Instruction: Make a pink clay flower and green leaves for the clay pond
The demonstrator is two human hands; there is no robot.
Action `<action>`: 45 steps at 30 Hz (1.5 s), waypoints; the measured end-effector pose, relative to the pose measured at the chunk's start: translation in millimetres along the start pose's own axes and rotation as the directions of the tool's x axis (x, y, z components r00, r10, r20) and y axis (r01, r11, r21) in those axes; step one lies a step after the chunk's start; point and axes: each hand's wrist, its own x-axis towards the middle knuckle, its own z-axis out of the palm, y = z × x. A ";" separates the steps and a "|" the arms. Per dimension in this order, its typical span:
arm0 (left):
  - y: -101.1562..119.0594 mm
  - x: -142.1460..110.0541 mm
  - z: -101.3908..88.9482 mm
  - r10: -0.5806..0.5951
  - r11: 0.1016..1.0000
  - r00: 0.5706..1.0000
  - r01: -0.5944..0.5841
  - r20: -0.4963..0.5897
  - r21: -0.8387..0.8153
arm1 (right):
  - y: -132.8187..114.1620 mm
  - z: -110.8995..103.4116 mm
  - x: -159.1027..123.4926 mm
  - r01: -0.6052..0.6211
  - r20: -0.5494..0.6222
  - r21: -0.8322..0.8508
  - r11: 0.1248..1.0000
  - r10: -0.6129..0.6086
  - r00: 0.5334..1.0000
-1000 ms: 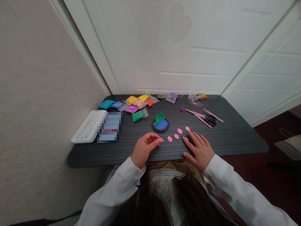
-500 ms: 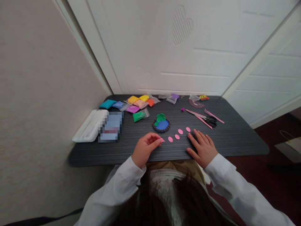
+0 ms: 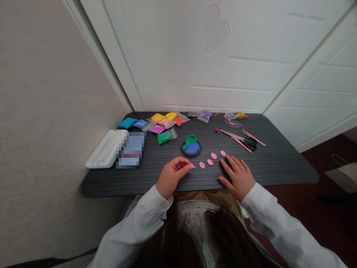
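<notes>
Pink piece [image 3: 192,166] is at the near middle of the scene, just left of the ovals [image 3: 210,162], gripped between the thumb and fingers of the left hand [image 3: 169,178]. Only its tip pokes out; the rest is hidden. Looks thin, very light and soft, clay-like, so likely to dent, stretch or pick up prints. Best hold: light pinch at the edge, flat faces left alone. Might be a bit tacky on the skin; can't tell from here.

Right hand [image 3: 239,178] holds nothing visible. Fingers spread, palm down, tips low at the counter [image 3: 281,163], near the farthest-right oval. Can't tell if anything's under them.

Four ovals show between the hands, lying flat. They look like the same soft stuff; thin rims probably bend easily, so slide a fingertip under an edge, don't scrape.

Farther out: blue disc [image 3: 193,148] with brown beaded rim and green leaves [image 3: 190,139], just beyond the ovals. Scissors [image 3: 250,143] and pink strips [image 3: 241,144] far right. Green packet [image 3: 165,137] far left, white case [image 3: 106,149] left.
</notes>
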 end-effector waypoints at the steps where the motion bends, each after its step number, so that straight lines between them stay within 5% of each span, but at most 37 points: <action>1: 0.1 0.0 0.1 0.001 1.000 1.000 -0.001 0.001 0.000 | 1.7 1.2 0.4 -0.008 -0.005 0.001 1.000 0.008 1.000; 12: -1.2 0.6 -0.5 0.000 1.000 1.000 0.000 0.014 -0.016 | 26.8 8.4 15.4 -0.010 -0.163 0.243 0.970 0.051 0.985; 21: -0.3 0.4 -0.6 -0.006 1.000 1.000 0.006 0.009 0.003 | 24.9 5.6 27.4 -0.048 -0.127 0.312 0.949 0.091 0.988; 32: 2.0 -1.0 1.1 0.000 1.000 1.000 0.000 -0.007 -0.013 | 18.1 1.5 18.5 -0.030 -0.151 0.129 0.991 0.050 0.987; 45: 1.4 -0.8 0.3 0.004 1.000 1.000 -0.004 0.010 0.000 | -2.2 -0.8 3.5 -0.035 -0.045 -0.046 0.998 0.033 0.998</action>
